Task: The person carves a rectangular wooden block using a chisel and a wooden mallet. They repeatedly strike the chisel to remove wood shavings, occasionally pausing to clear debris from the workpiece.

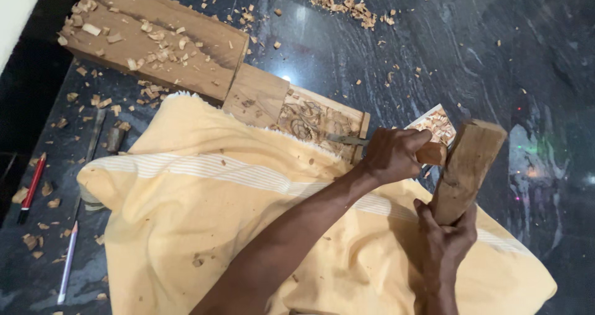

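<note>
Wooden mallet clenched in the right hand, chisel gripped by the left hand; a glancing blow could gouge the carved panel.

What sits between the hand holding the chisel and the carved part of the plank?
In the head view, only the chisel's metal blade spans from the left hand to the carved panel; otherwise bare wood.

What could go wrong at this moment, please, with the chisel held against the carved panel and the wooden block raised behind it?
1. The wooden mallet block in the right hand sits very near the left hand gripping the chisel; a glancing blow might hit the knuckles.
2. The chisel tip rests on the carved panel; a slip could gouge the relief.
3. The yellow cloth overlaps the panel and may hide the work edge.
</note>
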